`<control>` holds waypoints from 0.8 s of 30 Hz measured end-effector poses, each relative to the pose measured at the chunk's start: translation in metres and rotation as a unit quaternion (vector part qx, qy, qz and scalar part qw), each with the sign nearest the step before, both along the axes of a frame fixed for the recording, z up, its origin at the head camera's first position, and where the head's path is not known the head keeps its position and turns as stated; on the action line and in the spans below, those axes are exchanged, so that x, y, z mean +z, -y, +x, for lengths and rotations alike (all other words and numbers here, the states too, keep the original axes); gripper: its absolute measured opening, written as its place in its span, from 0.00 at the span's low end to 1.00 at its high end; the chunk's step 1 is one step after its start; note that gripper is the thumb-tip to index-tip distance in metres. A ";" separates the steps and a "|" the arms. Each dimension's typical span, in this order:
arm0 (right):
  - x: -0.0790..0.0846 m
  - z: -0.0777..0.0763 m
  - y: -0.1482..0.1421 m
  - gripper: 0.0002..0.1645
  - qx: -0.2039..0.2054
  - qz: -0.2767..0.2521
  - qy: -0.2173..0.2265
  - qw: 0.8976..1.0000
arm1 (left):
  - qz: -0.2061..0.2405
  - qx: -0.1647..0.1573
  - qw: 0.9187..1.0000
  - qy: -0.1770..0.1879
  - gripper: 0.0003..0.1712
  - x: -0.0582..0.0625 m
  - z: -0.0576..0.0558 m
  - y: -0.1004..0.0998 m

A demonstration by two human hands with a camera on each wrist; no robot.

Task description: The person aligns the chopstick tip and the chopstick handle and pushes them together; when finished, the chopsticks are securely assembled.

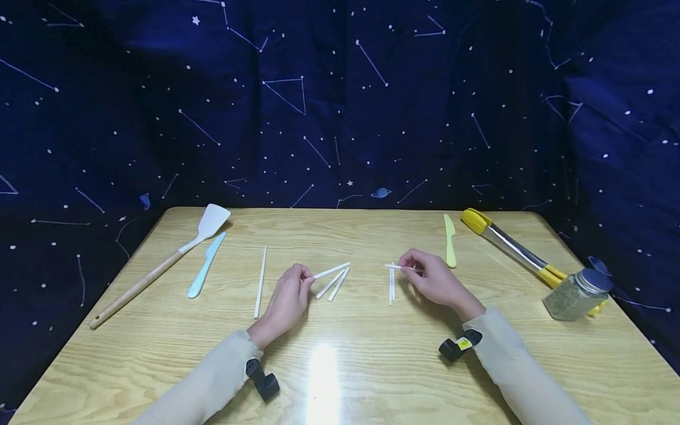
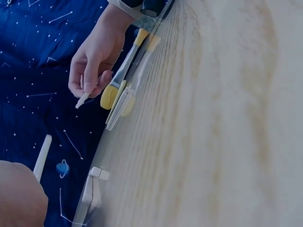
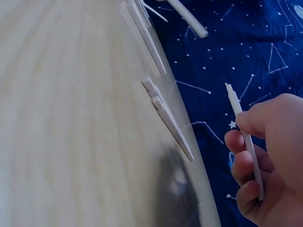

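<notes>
My left hand (image 1: 288, 298) pinches one end of a slim white stick (image 1: 332, 270), which points to the right above the table. Just below it two similar white sticks (image 1: 330, 284) lie at a slant on the wood. Between thumb and fingers, my right hand (image 1: 432, 277) holds another white stick (image 3: 234, 100); its far end narrows to a stepped tip. Under that hand, a pair of white sticks (image 1: 391, 290) lies side by side, pointing away from me. Left of my left hand rests a longer white stick (image 1: 260, 283), like a chopstick.
On the left lie a spatula (image 1: 159, 268) with a wooden handle and a light blue plastic knife (image 1: 206, 265). To the right are a yellow-green knife (image 1: 450, 242), yellow-tipped tongs (image 1: 510, 243) and a jar of dried herbs (image 1: 576, 295). A starry dark curtain (image 1: 340, 106) hangs behind the table.
</notes>
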State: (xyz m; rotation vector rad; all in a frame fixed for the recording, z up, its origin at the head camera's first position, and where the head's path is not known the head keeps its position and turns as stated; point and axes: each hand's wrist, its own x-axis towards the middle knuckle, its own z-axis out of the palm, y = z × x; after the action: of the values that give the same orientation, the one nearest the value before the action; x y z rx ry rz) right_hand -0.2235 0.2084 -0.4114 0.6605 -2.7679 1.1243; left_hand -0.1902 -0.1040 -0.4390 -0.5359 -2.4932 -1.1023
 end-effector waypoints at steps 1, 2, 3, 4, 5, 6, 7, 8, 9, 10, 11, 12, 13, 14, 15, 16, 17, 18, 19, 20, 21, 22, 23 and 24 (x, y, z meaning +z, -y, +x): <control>0.000 0.002 0.000 0.04 0.002 -0.004 -0.002 1.000 | -0.003 -0.006 1.000 0.000 0.04 0.001 0.000 -0.001; 0.001 0.003 0.001 0.04 0.006 -0.011 -0.006 1.000 | -0.005 -0.012 1.000 -0.002 0.03 0.002 0.000 -0.002; 0.001 0.005 0.002 0.05 0.011 -0.016 -0.012 1.000 | -0.005 -0.019 1.000 0.001 0.03 0.002 0.001 -0.003; 0.002 0.006 0.004 0.05 0.018 -0.022 -0.019 0.999 | -0.006 -0.024 1.000 0.003 0.03 0.003 0.001 -0.004; 0.003 0.006 0.006 0.05 0.026 -0.028 -0.027 0.999 | -0.005 -0.028 1.000 0.004 0.03 0.004 0.001 -0.004; 0.004 0.007 0.008 0.05 0.034 -0.034 -0.034 0.998 | -0.006 -0.031 1.000 0.002 0.03 0.004 0.001 -0.004; 0.005 0.007 0.010 0.05 0.042 -0.039 -0.037 0.998 | -0.006 -0.034 0.999 0.002 0.03 0.005 0.002 -0.004; 0.006 0.008 0.013 0.04 0.047 -0.040 -0.041 0.997 | -0.008 -0.035 0.999 0.000 0.03 0.005 0.003 -0.004; 0.008 0.008 0.015 0.04 0.051 -0.040 -0.041 0.997 | -0.009 -0.037 0.999 0.000 0.03 0.006 0.003 -0.004; 0.009 0.009 0.017 0.04 0.054 -0.039 -0.037 0.997 | -0.010 -0.038 0.999 -0.003 0.03 0.006 0.004 -0.004; 0.009 0.009 0.019 0.04 0.056 -0.037 -0.034 0.997 | -0.011 -0.039 0.999 -0.005 0.03 0.006 0.005 -0.004; 0.010 0.009 0.021 0.04 0.058 -0.036 -0.030 0.997 | -0.013 -0.039 0.999 -0.008 0.03 0.006 0.005 -0.004; 0.010 0.009 0.022 0.04 0.059 -0.033 -0.025 0.997 | -0.012 -0.040 0.999 -0.012 0.03 0.006 0.006 -0.005; 0.010 0.009 0.023 0.04 0.060 -0.032 -0.022 0.997 | -0.011 -0.042 0.999 -0.014 0.03 0.005 0.006 -0.005; 0.010 0.010 0.023 0.04 0.059 -0.029 -0.018 0.998 | -0.011 -0.043 0.999 -0.014 0.03 0.005 0.007 -0.006; 0.010 0.010 0.024 0.04 0.060 -0.029 -0.015 0.998 | -0.010 -0.044 0.999 -0.016 0.03 0.005 0.007 -0.007; 0.010 0.010 0.024 0.04 0.062 -0.029 -0.015 0.998 | -0.009 -0.045 0.999 -0.016 0.03 0.005 0.007 -0.008; 0.010 0.010 0.024 0.03 0.066 -0.029 -0.015 0.997 | -0.007 -0.045 0.999 -0.015 0.03 0.004 0.007 -0.009; 0.009 0.010 0.024 0.03 0.067 -0.029 -0.014 0.997 | -0.006 -0.047 0.999 -0.014 0.03 0.004 0.007 -0.010; 0.009 0.011 0.024 0.03 0.071 -0.029 -0.016 0.997 | -0.006 -0.047 0.999 -0.012 0.04 0.004 0.007 -0.011; 0.009 0.011 0.025 0.03 0.073 -0.030 -0.018 0.997 | -0.007 -0.047 0.999 -0.011 0.04 0.004 0.007 -0.013; 0.009 0.011 0.025 0.03 0.075 -0.030 -0.021 0.997 | -0.007 -0.047 0.999 -0.010 0.03 0.003 0.007 -0.013; 0.008 0.012 0.026 0.03 0.077 -0.030 -0.024 0.996 | -0.006 -0.046 0.999 -0.005 0.03 0.003 0.008 -0.014; 0.008 0.012 0.026 0.03 0.078 -0.030 -0.026 0.996 | -0.004 -0.047 0.999 0.001 0.03 0.002 0.008 -0.015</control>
State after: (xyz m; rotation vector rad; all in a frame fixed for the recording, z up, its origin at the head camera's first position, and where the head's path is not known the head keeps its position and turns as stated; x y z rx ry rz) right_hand -0.2112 0.1823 -0.4035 0.8975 -2.6683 1.1939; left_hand -0.1819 -0.0892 -0.4368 -0.6611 -2.4981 -1.1286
